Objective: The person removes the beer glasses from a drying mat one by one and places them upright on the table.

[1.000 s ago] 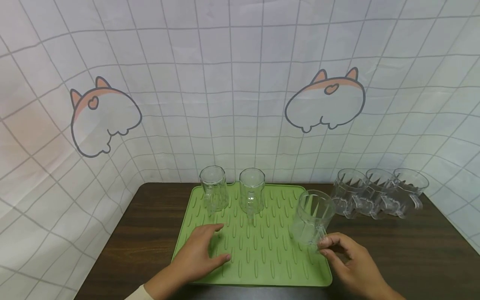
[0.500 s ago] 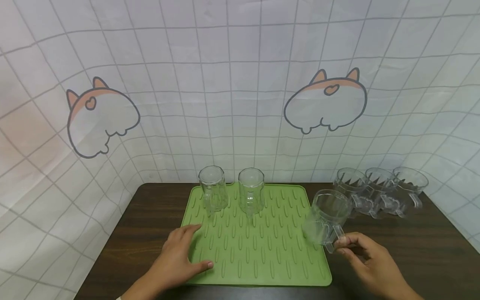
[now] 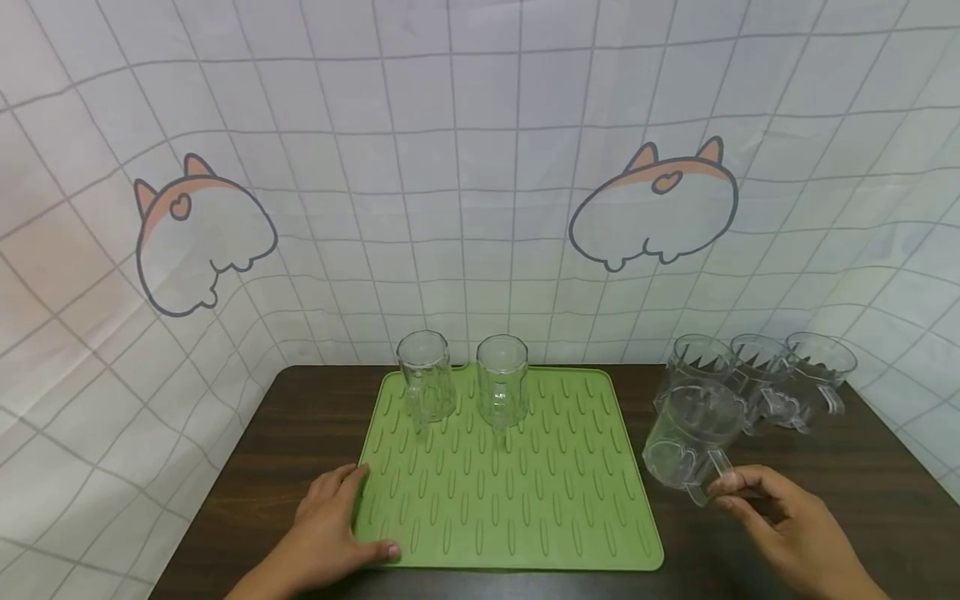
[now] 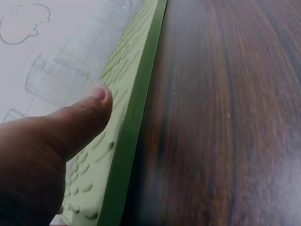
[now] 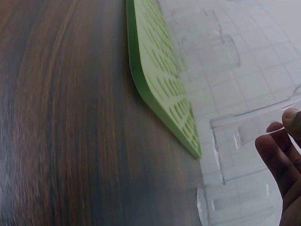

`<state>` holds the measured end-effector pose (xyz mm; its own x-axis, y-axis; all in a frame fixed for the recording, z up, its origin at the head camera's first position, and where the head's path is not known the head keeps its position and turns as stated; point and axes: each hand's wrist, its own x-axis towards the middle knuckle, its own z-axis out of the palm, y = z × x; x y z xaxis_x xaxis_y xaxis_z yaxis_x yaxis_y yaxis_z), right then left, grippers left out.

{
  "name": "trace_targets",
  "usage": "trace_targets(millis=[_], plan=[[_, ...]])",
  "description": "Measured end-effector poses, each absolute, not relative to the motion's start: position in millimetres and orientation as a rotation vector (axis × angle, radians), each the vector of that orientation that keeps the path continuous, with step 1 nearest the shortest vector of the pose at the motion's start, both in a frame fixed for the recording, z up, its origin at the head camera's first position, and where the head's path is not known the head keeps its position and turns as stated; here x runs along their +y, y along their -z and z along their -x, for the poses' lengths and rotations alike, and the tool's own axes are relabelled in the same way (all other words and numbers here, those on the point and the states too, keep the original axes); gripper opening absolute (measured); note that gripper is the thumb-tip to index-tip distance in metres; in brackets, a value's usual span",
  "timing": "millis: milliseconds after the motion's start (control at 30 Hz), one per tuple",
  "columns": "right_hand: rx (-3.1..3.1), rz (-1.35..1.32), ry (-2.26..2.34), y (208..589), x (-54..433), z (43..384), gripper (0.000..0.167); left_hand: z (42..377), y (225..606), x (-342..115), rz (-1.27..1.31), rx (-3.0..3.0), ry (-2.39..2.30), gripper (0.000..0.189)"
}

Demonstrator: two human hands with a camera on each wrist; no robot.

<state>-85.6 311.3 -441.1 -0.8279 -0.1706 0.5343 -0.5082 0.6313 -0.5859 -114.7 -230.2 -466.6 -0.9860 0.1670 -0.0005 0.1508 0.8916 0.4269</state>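
My right hand (image 3: 791, 525) pinches the handle of a clear mug (image 3: 690, 437) between thumb and fingers. The mug leans a little, its rim toward the back right, beside the right edge of a green ribbed drying mat (image 3: 510, 500). In the right wrist view the thumb and fingers (image 5: 278, 155) meet at the handle, the mug's clear wall beyond them. My left hand (image 3: 318, 533) lies at the mat's front left corner, fingers along the left edge and thumb over the front. The left wrist view has that thumb (image 4: 87, 113) extended over the ribbed surface.
Two clear glass mugs, one on the left (image 3: 426, 379) and one near the middle (image 3: 502, 383), stand on the mat's back part. Three more clear mugs (image 3: 813, 379) stand in a row at the back right of the dark wooden table (image 3: 255, 467). A grid-patterned curtain (image 3: 420, 208) closes off the back.
My right hand has carried the mug rightward, from over the mat to beyond its right edge. My left hand has drawn back left, from over the mat to its front left corner.
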Motion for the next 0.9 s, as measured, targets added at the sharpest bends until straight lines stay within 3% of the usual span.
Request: trace_targets(millis=[900], plan=[[-2.578, -0.278, -0.908, 443, 369, 74, 0.025, 110, 469, -240, -0.301, 2.982, -0.663, 0.137]])
